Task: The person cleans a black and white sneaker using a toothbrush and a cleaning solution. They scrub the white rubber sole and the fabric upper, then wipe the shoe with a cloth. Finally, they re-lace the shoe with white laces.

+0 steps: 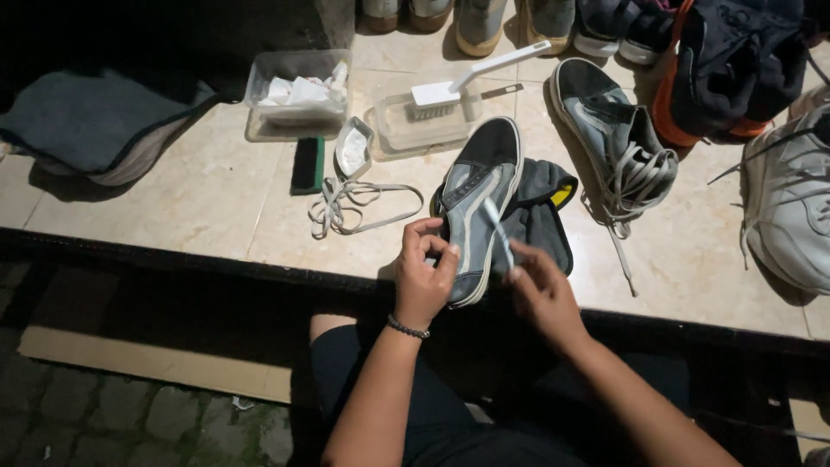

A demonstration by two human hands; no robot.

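Head view: your two hands work on a grey-and-black sneaker at the near edge of the tiled ledge.

Your left hand (424,275) has its grip clamped on the heel end of the grey sneaker (480,203), which lies toe away from you on a dark cloth (543,212) by the ledge's near edge. Your right hand (543,294) has its grip pinched together on a thin white brush (499,232), which is blurred and held over the shoe's side. A loose lace (350,203) lies just left of the shoe. Farther back: a clear tub (406,130) with a white scrub brush (467,82) across it, a small tray (353,147), a green block (308,164), a box of rags (298,91). The laced matching sneaker (618,143) lies to the right, a white shoe (791,203) at the right edge.
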